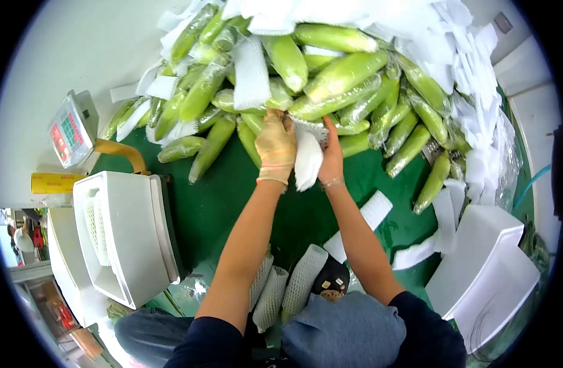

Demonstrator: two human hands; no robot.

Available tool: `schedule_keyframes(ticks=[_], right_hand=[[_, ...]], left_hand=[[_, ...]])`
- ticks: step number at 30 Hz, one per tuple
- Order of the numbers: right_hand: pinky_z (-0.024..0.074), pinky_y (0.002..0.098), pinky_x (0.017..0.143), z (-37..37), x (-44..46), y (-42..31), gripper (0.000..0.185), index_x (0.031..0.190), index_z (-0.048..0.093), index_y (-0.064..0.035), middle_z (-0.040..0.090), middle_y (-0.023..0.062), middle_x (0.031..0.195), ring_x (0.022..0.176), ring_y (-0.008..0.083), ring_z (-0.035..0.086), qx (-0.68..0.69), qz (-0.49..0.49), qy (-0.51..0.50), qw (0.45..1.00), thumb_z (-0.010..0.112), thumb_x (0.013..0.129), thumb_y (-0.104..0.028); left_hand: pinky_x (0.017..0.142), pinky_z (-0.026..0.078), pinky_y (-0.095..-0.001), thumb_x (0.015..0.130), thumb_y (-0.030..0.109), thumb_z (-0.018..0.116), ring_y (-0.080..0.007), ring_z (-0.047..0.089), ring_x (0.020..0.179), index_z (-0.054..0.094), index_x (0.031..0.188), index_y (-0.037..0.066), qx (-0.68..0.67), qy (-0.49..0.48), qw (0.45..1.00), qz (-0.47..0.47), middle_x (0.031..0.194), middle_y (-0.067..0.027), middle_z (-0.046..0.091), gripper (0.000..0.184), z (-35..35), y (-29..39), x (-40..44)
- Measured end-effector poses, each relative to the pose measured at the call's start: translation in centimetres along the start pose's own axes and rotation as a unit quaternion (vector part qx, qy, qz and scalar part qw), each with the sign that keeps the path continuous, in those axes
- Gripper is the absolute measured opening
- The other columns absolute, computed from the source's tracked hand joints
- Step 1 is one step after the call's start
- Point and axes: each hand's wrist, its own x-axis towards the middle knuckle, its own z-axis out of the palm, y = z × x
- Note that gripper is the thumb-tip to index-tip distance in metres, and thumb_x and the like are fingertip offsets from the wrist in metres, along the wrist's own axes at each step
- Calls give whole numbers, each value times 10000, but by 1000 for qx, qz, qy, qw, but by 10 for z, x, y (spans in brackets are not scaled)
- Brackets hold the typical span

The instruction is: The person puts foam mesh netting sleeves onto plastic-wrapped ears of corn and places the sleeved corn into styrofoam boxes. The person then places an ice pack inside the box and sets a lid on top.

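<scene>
Between my hands hangs a white foam net sleeve (308, 161), bunched at its top. My right hand (332, 154), bare, has its fingers and thumb closed on the sleeve's right side. My left hand (276, 147), in a pale yellow glove, is curled against the sleeve's left side at the pile's near edge. Its fingertips are partly hidden, so what it grips cannot be made out. Just beyond both hands lie long green gourd-like vegetables (346, 76) in clear film, heaped together. Another white foam sleeve (251, 73) lies across the heap.
Many flat foam sleeves (416, 30) cover the back of the green table (202, 214). A loose sleeve (359, 226) lies near my right forearm. Several sleeved vegetables (305, 282) rest close to my body. White bins (125, 239) and a scale display (73, 129) stand left; a white box (481, 270) is right.
</scene>
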Motion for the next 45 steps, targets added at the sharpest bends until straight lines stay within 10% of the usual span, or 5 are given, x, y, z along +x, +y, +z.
schedule_keyframes(ticks=[9,18,34,41,45], right_hand=[[482,437,687,-38,-16,-16,496,1285,433,-115,623,262,839,767,417,613,-183,20,-89,979,590,864,-327],[434,231,724,-104,-146,-88,289,1131,552,-8,609,24,915,822,77,521,90,213,-213,949,474,955,-224],[459,241,601,-33,-181,75,223,841,635,32,621,52,742,681,101,563,71,260,-82,960,630,839,-192],[490,283,680,11,-157,13,325,1101,514,-26,606,85,901,805,154,591,193,338,-234,891,604,872,-238],[455,322,831,37,-115,-117,356,1195,460,-27,527,119,1083,976,223,543,-8,92,-361,928,504,925,-255]], left_hand=[[763,485,-445,898,219,455,-411,593,838,556,950,16,-44,-264,929,255,839,-233,622,233,9,-40,-34],[590,416,-241,893,120,520,-71,487,637,586,790,-6,-453,-399,730,-320,732,4,570,175,-131,38,-168],[639,424,-234,844,122,632,-122,482,631,552,749,-4,-164,70,948,-262,698,-42,574,177,-37,-66,-195],[758,464,-286,856,248,590,-158,582,829,619,921,17,-629,-89,634,-441,893,-44,615,242,-111,-71,-176],[723,458,-296,834,206,571,-179,584,778,637,907,16,-420,-43,878,-228,839,-68,629,214,-201,-102,-132]])
